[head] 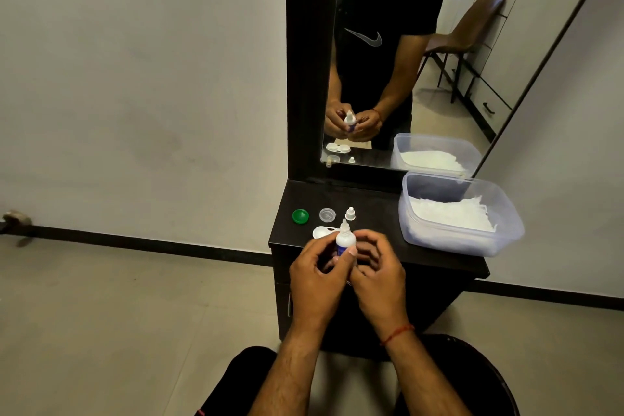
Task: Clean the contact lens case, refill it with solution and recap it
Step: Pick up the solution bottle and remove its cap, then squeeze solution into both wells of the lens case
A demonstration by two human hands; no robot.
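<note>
Holding the small solution bottle [345, 240] upright, both hands [317, 275] [378, 272] wrap round it above the bench [371, 206]. The white lens case [320, 232] lies just behind them. Two caps [300, 216] [327, 215] sit farther back, beside a tub [499, 240].

A clear plastic tub [461, 213] of white tissues [452, 214] sits on the dark bench [371, 196], right of the mirror [422, 54]. The mirror's glass shows a brown chair [472, 27].

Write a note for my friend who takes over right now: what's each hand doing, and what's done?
Left hand and right hand: both hold the upright solution bottle, already uncapped.
Its cap stands on the dark table, beside the clear lid and green lid.
The open lens case lies just behind the hands.
Left: refilling not visible yet, then recap.
</note>
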